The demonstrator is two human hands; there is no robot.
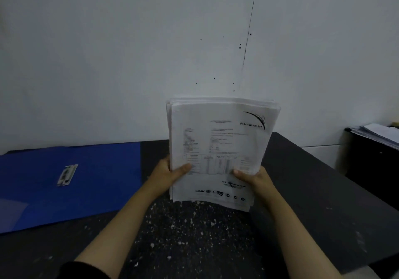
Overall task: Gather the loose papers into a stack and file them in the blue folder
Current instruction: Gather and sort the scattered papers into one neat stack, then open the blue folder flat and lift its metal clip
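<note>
- Head view: we hold the paper stack [220, 149] upright above the counter [194, 231], likely to square its edges.
- Our left hand [170, 174] and right hand [251, 178] grip its lower sides, thumbs in front.
- The blue folder [64, 183] lies open on the counter, to the left.

A dark speckled table [194, 231] fills the lower half of the view, its surface dotted with pale flecks. Behind it stands a white wall [108, 52], marked with small dark spots and a thin dark line toward one o'clock. At three o'clock, a dark cabinet [371, 166] carries a paper pile [377, 133].
</note>
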